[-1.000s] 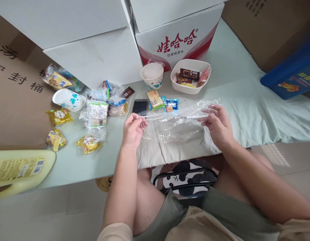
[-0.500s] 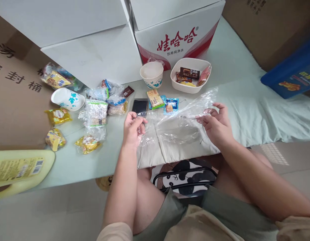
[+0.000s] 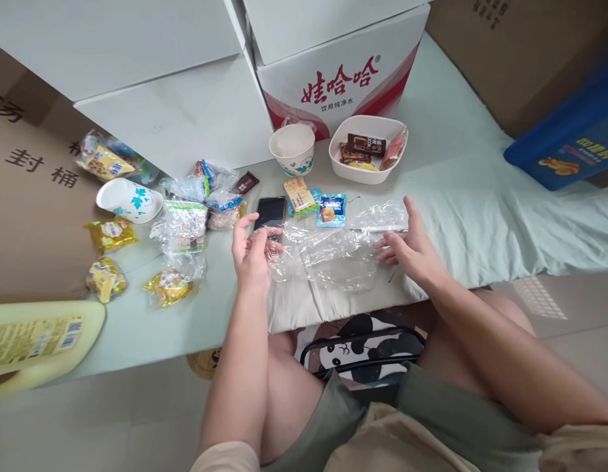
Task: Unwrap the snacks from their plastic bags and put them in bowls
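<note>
A crumpled clear plastic bag (image 3: 341, 259) lies low and slack over the cloth between my hands. My left hand (image 3: 253, 257) is at its left end; the index finger is lifted, while the thumb and lower fingers close on the film. My right hand (image 3: 407, 246) touches the right end with its index finger stretched out and its thumb apart. Just beyond my left fingers lies a black phone (image 3: 270, 213). Behind the bag lie a biscuit pack (image 3: 299, 195) and a blue snack packet (image 3: 331, 210).
A white bowl (image 3: 337, 165) of wrapped snacks and an upright paper cup (image 3: 291, 164) stand by the white carton (image 3: 343, 92). Several wrapped snacks and a tipped paper cup (image 3: 130, 200) lie left. A yellow jug (image 3: 43, 334) and blue container (image 3: 564, 144) flank the sides.
The bag has sunk from a raised, stretched shape to lying flatter. Both index fingers have straightened away from it. My right hand's grip has loosened.
</note>
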Demonstrator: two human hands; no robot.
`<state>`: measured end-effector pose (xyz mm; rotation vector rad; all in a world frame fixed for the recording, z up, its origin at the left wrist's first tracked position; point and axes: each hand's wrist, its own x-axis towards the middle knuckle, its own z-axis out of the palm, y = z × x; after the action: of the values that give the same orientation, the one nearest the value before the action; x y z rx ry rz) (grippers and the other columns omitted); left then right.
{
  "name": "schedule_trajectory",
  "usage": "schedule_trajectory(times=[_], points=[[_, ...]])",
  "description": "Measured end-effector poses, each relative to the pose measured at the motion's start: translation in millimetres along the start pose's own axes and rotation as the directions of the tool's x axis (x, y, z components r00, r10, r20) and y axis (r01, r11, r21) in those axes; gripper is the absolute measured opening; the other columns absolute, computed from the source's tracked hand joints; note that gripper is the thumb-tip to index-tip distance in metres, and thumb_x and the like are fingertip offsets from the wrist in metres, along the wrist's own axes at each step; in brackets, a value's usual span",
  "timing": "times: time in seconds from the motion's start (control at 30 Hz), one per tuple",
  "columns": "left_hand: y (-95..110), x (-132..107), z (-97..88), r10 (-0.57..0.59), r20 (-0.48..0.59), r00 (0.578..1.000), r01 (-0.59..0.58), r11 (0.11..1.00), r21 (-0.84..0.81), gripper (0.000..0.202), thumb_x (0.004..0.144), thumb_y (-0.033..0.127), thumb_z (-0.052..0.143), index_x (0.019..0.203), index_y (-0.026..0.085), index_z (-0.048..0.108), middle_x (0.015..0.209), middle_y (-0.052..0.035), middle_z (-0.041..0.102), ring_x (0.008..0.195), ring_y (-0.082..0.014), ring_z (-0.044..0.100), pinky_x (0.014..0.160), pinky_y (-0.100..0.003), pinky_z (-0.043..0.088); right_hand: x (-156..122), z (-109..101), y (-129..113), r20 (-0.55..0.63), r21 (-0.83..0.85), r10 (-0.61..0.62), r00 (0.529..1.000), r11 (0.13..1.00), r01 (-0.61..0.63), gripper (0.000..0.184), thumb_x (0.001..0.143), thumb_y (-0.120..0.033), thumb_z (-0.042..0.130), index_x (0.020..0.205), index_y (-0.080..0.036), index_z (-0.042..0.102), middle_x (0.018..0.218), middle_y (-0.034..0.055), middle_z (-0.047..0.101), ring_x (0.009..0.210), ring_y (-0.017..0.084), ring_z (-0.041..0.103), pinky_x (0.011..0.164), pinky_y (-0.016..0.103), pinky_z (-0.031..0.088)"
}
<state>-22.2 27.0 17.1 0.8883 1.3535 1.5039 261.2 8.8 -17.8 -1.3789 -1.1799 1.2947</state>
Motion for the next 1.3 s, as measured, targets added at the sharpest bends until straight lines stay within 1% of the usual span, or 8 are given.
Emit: schedule_trajectory(times=[0.2, 0.43, 0.63, 0.77, 0.9, 1.03, 1.2, 1.3], points=[[-1, -1, -1.5, -0.022, 0.051, 0.998, 0.021, 1.000, 0.018, 0.046, 0.070, 0.042, 0.078, 0.109, 0.026, 0.058, 0.070, 0.0012, 0.071, 0.052, -0.0148, 0.067, 0.042, -0.020, 0.041, 2, 5, -2, 0.055, 0.079, -0.032, 0.998, 0.996, 0.028, 0.111, 0.081, -0.035, 0.074, 0.162, -0.036, -0.001, 0.116, 0.0081, 0.067, 0.086, 0.016, 0.070, 0.077, 0.035, 0.061], [-5, 0, -3.9, -0.101, 0.038, 0.994, 0.093, 0.982, 0.162, 0.024, 0.075, 0.033, 0.069, 0.094, 0.021, 0.064, 0.041, 0.0070, 0.053, 0.031, -0.0118, 0.052, 0.033, -0.018, 0.033, -3, 4, -16, 0.126, -0.102, 0.165, 0.978, 0.983, -0.153, 0.097, 0.085, -0.035, 0.065, 0.163, -0.028, 0.008, 0.081, 0.0026, 0.073, 0.048, 0.013, 0.050, 0.046, 0.029, 0.045], [-3, 2, -3.8, -0.052, -0.084, 0.995, 0.064, 0.985, 0.158, 0.034, 0.081, 0.032, 0.060, 0.114, 0.022, 0.058, 0.052, 0.0061, 0.061, 0.033, -0.0116, 0.053, 0.034, -0.019, 0.036, -2, 1, -24, 0.014, -0.434, 0.125, 0.992, 0.895, -0.106, 0.075, 0.089, -0.038, 0.056, 0.158, -0.024, 0.032, 0.078, 0.0044, 0.074, 0.053, 0.017, 0.055, 0.054, 0.032, 0.045], [-1, 5, -3.7, -0.010, -0.154, 0.988, 0.030, 0.991, 0.131, 0.030, 0.083, 0.034, 0.059, 0.111, 0.023, 0.057, 0.055, 0.0050, 0.063, 0.035, -0.0113, 0.055, 0.035, -0.019, 0.034, -1, -3, -26, -0.051, -0.581, 0.041, 0.998, 0.811, -0.063, 0.068, 0.088, -0.037, 0.058, 0.151, -0.019, 0.041, 0.069, 0.0041, 0.072, 0.061, 0.022, 0.061, 0.060, 0.035, 0.047], [-2, 6, -4.0, 0.015, -0.144, 0.989, 0.004, 0.992, 0.126, 0.030, 0.080, 0.035, 0.061, 0.106, 0.021, 0.058, 0.057, 0.0031, 0.065, 0.040, -0.0120, 0.059, 0.037, -0.018, 0.034, -2, -4, -21, 0.095, -0.409, 0.080, 0.992, 0.912, -0.035, 0.063, 0.089, -0.040, 0.056, 0.147, -0.021, 0.042, 0.071, 0.0013, 0.070, 0.058, 0.018, 0.059, 0.057, 0.032, 0.047], [-4, 6, -4.2, 0.010, -0.117, 0.993, 0.009, 0.986, 0.165, 0.033, 0.073, 0.031, 0.062, 0.104, 0.020, 0.059, 0.058, 0.0032, 0.067, 0.043, -0.0124, 0.062, 0.039, -0.017, 0.037, -1, -4, -15, 0.163, -0.260, -0.019, 0.986, 0.964, 0.062, 0.057, 0.084, -0.042, 0.065, 0.135, -0.023, 0.052, 0.086, 0.0035, 0.070, 0.070, 0.017, 0.062, 0.064, 0.032, 0.051], [-7, 6, -7.1, -0.002, -0.030, 1.000, 0.009, 0.978, 0.210, 0.025, 0.071, 0.034, 0.065, 0.090, 0.018, 0.063, 0.069, -0.0016, 0.071, 0.056, -0.0139, 0.068, 0.044, -0.018, 0.043, 4, -7, -13, 0.014, -0.144, -0.178, 0.984, 0.973, 0.178, 0.030, 0.084, -0.036, 0.065, 0.112, -0.023, 0.064, 0.076, 0.0000, 0.059, 0.068, 0.014, 0.056, 0.061, 0.028, 0.047], [-10, 7, -9.2, 0.006, 0.015, 1.000, -0.010, 0.972, 0.236, 0.026, 0.069, 0.034, 0.071, 0.088, 0.017, 0.066, 0.078, -0.0046, 0.074, 0.068, -0.0161, 0.071, 0.050, -0.020, 0.048, 5, -10, -12, -0.089, -0.108, -0.233, 0.968, 0.969, 0.223, 0.028, 0.081, -0.029, 0.064, 0.109, -0.024, 0.065, 0.081, 0.0006, 0.059, 0.074, 0.015, 0.058, 0.067, 0.030, 0.049]])
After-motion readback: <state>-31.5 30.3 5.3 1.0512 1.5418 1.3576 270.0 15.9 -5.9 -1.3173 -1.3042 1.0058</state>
